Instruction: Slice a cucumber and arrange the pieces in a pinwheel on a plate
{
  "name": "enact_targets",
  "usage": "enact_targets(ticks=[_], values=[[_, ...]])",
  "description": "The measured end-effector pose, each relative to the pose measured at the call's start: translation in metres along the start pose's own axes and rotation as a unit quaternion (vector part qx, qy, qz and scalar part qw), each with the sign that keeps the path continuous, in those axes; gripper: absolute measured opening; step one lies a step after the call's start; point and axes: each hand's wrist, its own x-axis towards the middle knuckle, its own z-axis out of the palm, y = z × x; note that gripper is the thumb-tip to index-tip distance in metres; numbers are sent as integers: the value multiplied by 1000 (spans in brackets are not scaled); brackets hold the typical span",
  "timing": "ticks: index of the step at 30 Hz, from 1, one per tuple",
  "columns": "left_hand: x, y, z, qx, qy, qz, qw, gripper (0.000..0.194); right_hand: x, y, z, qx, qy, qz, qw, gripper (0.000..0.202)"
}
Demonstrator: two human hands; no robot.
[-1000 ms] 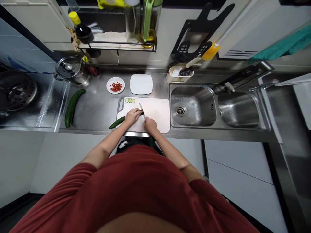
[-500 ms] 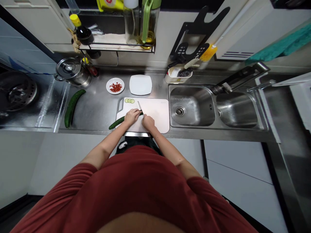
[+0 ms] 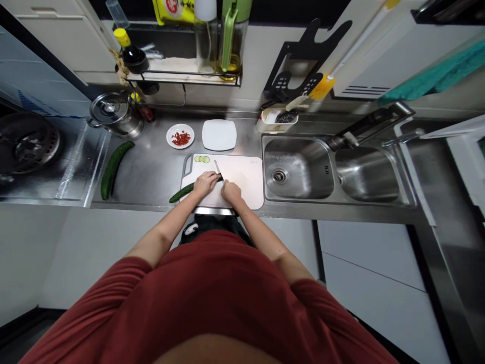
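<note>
On the white cutting board (image 3: 246,177) lies a dark green cucumber (image 3: 182,192), its left end reaching past the board's edge. My left hand (image 3: 205,184) is closed over the cucumber near its right end. My right hand (image 3: 231,193) grips a knife (image 3: 217,166), whose blade points away from me and stands at the cucumber's right end. The fingers of my right hand hide the knife's handle. Several pale cucumber slices (image 3: 201,158) overlap in a row at the board's upper left, beside its grey handle.
Behind the board are a plate of chopped red pieces (image 3: 181,144) and a white square plate (image 3: 219,135). A second cucumber (image 3: 115,169) lies left, near a lidded steel pot (image 3: 113,114). A double sink (image 3: 299,189) is at the right. A bottle rack (image 3: 182,77) overhangs the counter.
The camera view has shifted slightly. Both hands stay in nearly the same place, on the cucumber and the knife, and the slices look unchanged.
</note>
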Motion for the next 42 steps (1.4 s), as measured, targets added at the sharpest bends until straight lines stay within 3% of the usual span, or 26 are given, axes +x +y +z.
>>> enact_targets(ticks=[11, 30, 42], values=[[0, 3, -1, 5, 9, 2, 1000, 28, -34, 16, 18, -21, -10, 16, 1000, 26], [-3, 3, 2, 3, 23, 6, 1000, 27, 7, -6, -3, 3, 0, 7, 1000, 32], [-4, 4, -1, -2, 22, 5, 1000, 28, -22, 13, 11, -12, -17, 25, 999, 29]])
